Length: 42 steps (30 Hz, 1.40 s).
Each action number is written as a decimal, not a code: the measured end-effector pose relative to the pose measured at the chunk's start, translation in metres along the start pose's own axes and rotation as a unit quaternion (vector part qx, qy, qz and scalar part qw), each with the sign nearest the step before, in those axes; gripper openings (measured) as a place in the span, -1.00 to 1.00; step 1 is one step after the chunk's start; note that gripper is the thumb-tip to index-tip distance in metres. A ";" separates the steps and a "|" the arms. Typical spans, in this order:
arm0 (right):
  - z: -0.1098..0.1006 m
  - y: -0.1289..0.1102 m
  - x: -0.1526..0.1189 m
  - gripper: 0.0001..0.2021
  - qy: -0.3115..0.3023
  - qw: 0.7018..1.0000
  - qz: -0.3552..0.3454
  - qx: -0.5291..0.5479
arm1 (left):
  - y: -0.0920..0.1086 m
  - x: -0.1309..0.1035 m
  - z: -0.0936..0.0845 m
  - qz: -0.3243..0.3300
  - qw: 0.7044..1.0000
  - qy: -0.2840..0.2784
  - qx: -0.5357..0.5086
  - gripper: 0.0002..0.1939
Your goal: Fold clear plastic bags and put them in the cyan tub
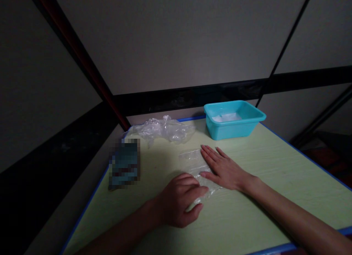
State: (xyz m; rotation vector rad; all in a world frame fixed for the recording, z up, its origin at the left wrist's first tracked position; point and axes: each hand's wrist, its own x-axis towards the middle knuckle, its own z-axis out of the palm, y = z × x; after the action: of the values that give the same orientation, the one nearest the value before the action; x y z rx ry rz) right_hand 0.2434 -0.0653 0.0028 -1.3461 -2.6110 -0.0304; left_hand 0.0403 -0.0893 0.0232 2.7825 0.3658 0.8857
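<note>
A flat, clear plastic bag [191,157] lies slightly wrinkled on the pale green tabletop. My right hand [224,170] is spread flat over its right side, palm down, with the fingers pointing away from me and the thumb out to the left. At the near left part of the bag rests my left hand [183,198], its fingers loosely bent and the thumb apart from the index finger. Nothing shows between that thumb and finger. The undersides of both hands are hidden, and they cover part of the plastic.
Crumpled clear plastic [165,130] lies along the table's back edge. A turquoise basin [233,128] with white material inside stands at the back right. On the left sits a dark, pixelated item [125,165]. Grey wall panels [187,38] rise behind the blue-edged table [275,211].
</note>
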 end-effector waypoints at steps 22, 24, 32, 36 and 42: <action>0.001 -0.001 -0.001 -0.30 0.001 1.000 0.004 -0.003 | -0.015 -0.004 0.005 -0.218 0.955 0.106 0.170 -0.81; 0.001 -0.001 0.000 -0.30 0.002 1.000 0.006 0.014 | -0.017 -0.004 0.004 -0.233 0.950 0.105 0.182 -0.83; -0.020 0.019 -0.005 -0.54 0.089 0.960 0.071 0.257 | -0.027 -0.007 0.001 -0.346 0.918 0.181 0.071 -0.87; -0.036 0.030 -0.029 -0.76 0.093 0.973 -0.034 0.210 | -0.030 -0.006 0.002 -0.374 0.907 0.196 0.005 -0.87; -0.042 0.020 -0.061 -0.74 0.066 0.981 -0.181 -0.031 | -0.032 -0.005 0.002 -0.387 0.899 0.204 -0.033 -0.88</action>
State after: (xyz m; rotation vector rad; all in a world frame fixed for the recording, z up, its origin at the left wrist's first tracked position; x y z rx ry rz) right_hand 0.3012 -0.1071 0.0308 -0.8346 -2.7202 -0.2482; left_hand 0.0324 -0.0608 0.0103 2.0385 1.3490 1.1852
